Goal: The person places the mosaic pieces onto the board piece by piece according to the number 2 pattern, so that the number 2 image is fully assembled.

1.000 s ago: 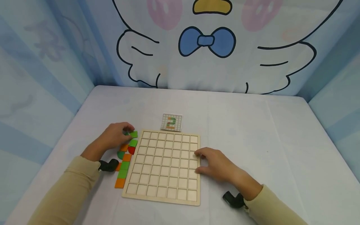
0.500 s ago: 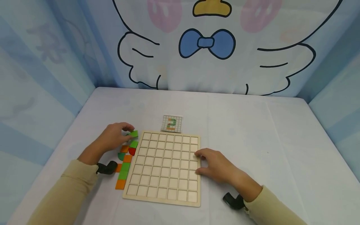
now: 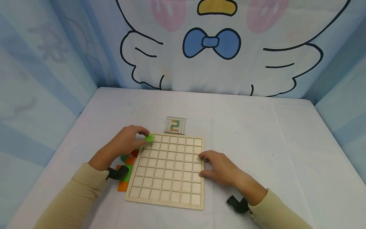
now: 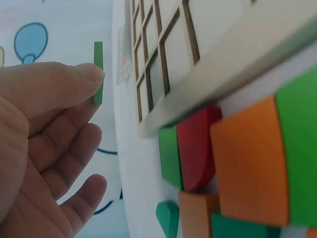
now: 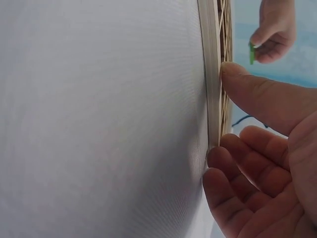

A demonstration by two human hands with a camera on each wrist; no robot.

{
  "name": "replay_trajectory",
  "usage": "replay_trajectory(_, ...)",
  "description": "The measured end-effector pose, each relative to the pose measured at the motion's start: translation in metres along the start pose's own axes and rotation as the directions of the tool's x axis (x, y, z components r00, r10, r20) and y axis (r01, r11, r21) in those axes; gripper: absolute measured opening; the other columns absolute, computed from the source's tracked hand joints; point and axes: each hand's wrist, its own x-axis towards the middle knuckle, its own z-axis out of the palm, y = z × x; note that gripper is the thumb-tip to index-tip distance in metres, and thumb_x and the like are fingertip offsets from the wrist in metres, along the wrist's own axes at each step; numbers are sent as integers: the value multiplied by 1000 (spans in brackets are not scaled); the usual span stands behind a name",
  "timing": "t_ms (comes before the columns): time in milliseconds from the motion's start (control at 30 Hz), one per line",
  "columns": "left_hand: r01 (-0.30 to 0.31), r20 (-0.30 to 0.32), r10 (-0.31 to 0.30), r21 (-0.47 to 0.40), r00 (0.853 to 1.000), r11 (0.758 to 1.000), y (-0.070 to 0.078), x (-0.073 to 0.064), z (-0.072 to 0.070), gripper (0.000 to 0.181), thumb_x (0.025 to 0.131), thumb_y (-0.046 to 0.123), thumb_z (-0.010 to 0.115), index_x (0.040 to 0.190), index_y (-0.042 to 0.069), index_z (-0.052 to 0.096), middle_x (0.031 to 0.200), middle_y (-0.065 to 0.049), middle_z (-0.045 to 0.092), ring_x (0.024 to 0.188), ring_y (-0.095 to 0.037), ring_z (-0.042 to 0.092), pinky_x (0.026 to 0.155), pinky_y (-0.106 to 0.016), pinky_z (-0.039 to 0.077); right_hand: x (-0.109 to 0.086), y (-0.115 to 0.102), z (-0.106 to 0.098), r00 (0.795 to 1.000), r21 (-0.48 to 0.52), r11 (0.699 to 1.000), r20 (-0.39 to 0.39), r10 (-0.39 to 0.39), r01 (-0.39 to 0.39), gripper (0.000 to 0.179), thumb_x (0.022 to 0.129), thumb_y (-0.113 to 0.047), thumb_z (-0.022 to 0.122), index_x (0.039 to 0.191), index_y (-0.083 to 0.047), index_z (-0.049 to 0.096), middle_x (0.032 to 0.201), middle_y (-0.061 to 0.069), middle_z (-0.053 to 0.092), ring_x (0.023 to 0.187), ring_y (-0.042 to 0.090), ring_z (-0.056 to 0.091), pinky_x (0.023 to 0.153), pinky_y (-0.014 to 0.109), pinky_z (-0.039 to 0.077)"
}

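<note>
My left hand (image 3: 127,138) pinches a light-green square tile (image 3: 149,138) between thumb and fingers. The tile overlaps the far-left corner of a wooden grid board (image 3: 173,164). In the left wrist view the green tile (image 4: 98,52) appears edge-on at the fingertips, raised above the tabletop. At the board's right side, my right hand (image 3: 221,167) rests with thumb and forefinger spread apart along the rim. The right wrist view shows its thumb (image 5: 235,74) on the board's edge, the other fingers loosely bent beside it. The grid cells in view hold no tiles.
Left of the board lie loose orange tiles (image 3: 122,186), green tiles (image 4: 302,148) and red pieces (image 4: 197,148), partly hidden by the left arm. A small printed card (image 3: 175,125) with a coloured figure lies beyond the board. A patterned curtain (image 3: 211,73) stands behind the table.
My left hand has moved right with the green tile, from beside the board to over its far-left corner. The right hand stays at the board's right edge.
</note>
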Motion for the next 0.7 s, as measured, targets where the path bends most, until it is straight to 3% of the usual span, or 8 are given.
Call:
replay_trajectory(400,-60,31,61,-33,998,998,13,5,18,30,95,10,69,124,1,66,122,-15,63,121,-37,53,95,-49,48,0,1,0,1000,-19,999,-3,-27,27,54,85,-19,82,130,0,59,124,8,62,108,23,60,92,45,48)
replay_trajectory(700,-150,44,149,20,988,988,19,12,28,29,95,8,68,123,0,67,119,-13,66,119,-35,55,97,-47,48,1,1,0,1000,-17,1000,2,-7,7,53,84,-18,82,128,0,59,123,8,62,107,24,60,92,45,48)
